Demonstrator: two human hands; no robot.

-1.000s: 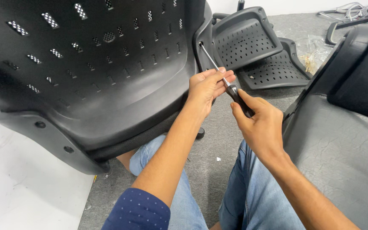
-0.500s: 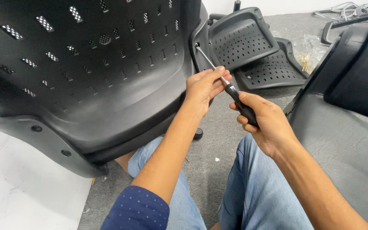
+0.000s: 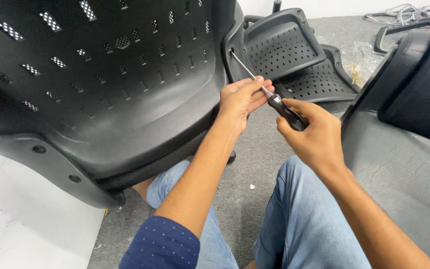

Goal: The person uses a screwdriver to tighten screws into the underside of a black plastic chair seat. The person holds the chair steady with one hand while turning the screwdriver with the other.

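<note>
The screwdriver (image 3: pixel 274 99) now reaches further toward the upper left of the frame: its tip sits at a hole on the edge of the black chair shell (image 3: pixel 100 89), where a second ago more of the shaft lay back by the fingers. The right hand (image 3: pixel 314 134) has slid down and right along the dark handle, so more bare shaft shows. The left hand (image 3: pixel 242 97) now pinches the shaft with thumb and fingertips, a little higher in the frame
</note>
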